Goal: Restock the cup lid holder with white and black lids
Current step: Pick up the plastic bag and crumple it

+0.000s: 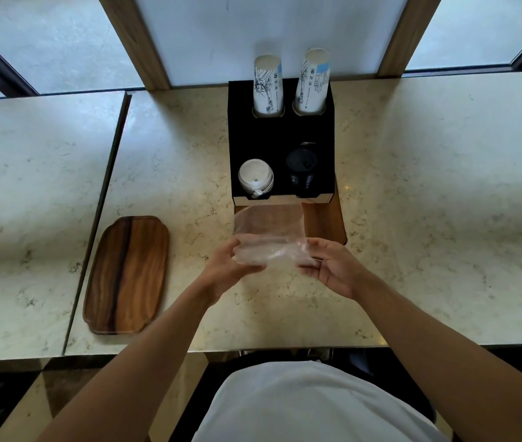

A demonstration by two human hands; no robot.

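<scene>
Fingers of the left hand (pixel 232 263) curl around one end of a clear plastic bag (pixel 269 237), and the right hand (pixel 333 266) pinches the other end, so both hands hold the bag between them above the marble counter (pixel 428 218). The bag looks empty and crumpled, its upper part rising beyond the fingertips toward the black cup lid holder (pixel 280 138), which stands just past the hands. In the holder's 2 near slots sit a stack of white lids (pixel 255 178), ahead of the left hand, and a stack of black lids (pixel 301 170), ahead of the right hand. Farther back, 2 stacks of paper cups (pixel 267 84) rise from its rear holes. A wooden board (pixel 325 221) lies under the holder, partly behind the bag. Well off to the left of the left hand, a wooden tray (pixel 127 275) rests flat on the counter. Nearest the camera, a white shirt (pixel 310 406) shows below the forearms.
</scene>
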